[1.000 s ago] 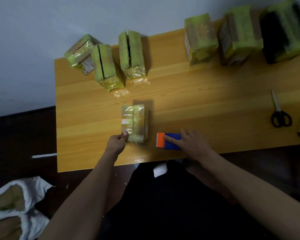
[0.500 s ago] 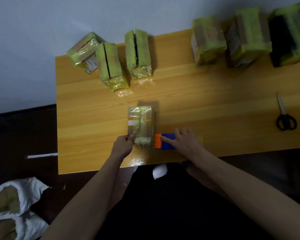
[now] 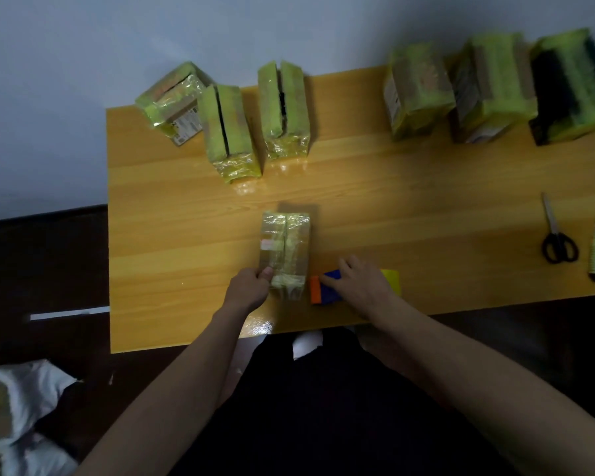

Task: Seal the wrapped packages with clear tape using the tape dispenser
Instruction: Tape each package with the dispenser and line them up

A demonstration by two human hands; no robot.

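The wrapped package (image 3: 285,250) is pinched at its near left corner by the curled left hand (image 3: 249,290), on the counter (image 3: 172,235). The tape dispenser (image 3: 325,287), just beside the package's right, is covered by the right hand (image 3: 361,286); fingers are laid loosely curved over it, a closed grip cannot be confirmed.

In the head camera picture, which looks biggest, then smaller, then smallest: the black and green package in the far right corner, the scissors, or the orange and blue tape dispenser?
1. Black and green package
2. Scissors and tape dispenser: too close to rank, since the right hand covers part of the dispenser.
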